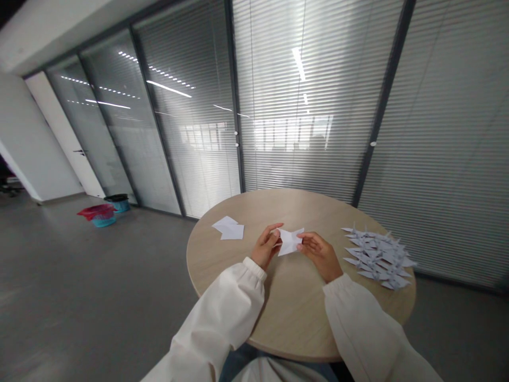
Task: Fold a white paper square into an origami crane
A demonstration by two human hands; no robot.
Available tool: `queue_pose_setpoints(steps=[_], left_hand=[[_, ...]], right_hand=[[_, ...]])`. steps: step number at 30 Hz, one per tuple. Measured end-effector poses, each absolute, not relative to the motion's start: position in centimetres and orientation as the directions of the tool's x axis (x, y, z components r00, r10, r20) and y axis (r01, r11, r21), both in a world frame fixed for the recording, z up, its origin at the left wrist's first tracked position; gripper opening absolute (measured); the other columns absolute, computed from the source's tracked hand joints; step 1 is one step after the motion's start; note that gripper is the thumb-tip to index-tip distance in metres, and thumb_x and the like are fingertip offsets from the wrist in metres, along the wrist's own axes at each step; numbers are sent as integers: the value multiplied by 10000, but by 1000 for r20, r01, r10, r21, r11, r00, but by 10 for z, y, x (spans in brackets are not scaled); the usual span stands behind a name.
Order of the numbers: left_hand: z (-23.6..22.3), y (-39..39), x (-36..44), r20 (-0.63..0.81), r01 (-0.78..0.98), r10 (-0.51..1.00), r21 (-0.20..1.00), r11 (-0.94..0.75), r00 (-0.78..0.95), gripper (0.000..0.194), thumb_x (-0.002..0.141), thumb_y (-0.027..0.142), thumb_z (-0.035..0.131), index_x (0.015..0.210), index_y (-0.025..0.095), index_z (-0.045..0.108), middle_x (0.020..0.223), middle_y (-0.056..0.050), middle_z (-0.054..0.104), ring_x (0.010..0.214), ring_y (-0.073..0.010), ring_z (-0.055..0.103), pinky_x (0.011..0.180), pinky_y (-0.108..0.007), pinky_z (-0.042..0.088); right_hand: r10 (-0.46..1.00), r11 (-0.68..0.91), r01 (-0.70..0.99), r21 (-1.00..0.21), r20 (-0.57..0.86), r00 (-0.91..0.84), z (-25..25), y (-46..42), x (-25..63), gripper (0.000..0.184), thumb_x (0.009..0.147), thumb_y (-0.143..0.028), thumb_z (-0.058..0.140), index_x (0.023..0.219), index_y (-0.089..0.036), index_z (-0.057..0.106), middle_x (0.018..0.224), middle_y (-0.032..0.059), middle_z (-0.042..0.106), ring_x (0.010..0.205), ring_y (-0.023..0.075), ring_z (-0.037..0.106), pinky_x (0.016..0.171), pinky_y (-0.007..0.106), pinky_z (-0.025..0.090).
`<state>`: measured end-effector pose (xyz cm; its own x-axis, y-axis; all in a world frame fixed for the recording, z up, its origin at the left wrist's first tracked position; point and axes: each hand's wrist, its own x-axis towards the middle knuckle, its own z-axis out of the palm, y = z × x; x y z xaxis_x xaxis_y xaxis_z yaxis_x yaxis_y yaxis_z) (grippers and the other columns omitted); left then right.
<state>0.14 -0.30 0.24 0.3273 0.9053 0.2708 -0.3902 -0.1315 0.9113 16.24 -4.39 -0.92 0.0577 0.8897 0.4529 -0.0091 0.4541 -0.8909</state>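
A partly folded piece of white paper (290, 242) is held up between my two hands over the middle of the round table. My left hand (267, 247) pinches its left edge, with the thumb in front and the fingers partly behind. At the opposite edge, my right hand (319, 253) grips the paper between thumb and fingertips. Flat sheets of white paper (232, 230) lie overlapping on the left of the table. Over on the right sit many folded white paper cranes (379, 258), packed close together in rows.
The round wooden table (294, 318) stands before a glass partition with blinds (310, 106). On the floor at the far left are a blue bin with a red liner (100, 215) and another with a black liner (118, 201). A white door (66, 132) is behind them.
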Motion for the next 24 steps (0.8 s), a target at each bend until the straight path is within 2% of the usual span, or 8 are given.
queue_pose_setpoints(steps=[4,8,14,24], left_hand=[[1,-2,-1,436,-241,851,895,-376,292,553,702,369,610,1215,241,446,911,-44,552,875,-146,516,723,-249,423],[0,-4,-2,564,-52,778,817,-574,276,473,691,335,624,1147,251,528,1094,-74,527,998,-189,494,793,-298,443],[1,-4,-4,631,145,715,711,-688,303,298,729,313,588,1013,234,629,995,-67,624,860,-171,561,789,-306,442],[2,-6,-4,612,207,751,724,-658,247,210,736,308,582,902,223,680,879,-63,677,785,-172,593,737,-279,435]], right_hand=[[877,470,10,-883,468,108,-10,-42,163,312,661,-341,655,922,-194,569,933,62,628,878,190,590,779,317,473],[873,468,33,-883,468,137,-8,-42,163,327,660,-375,651,922,-195,576,955,67,630,879,194,593,768,322,483],[863,475,64,-878,479,163,-6,-43,163,349,646,-410,657,907,-186,596,935,72,642,857,194,601,774,326,486],[845,488,158,-858,510,159,-10,-42,163,299,696,-391,617,908,-180,629,934,69,653,851,199,606,808,349,473]])
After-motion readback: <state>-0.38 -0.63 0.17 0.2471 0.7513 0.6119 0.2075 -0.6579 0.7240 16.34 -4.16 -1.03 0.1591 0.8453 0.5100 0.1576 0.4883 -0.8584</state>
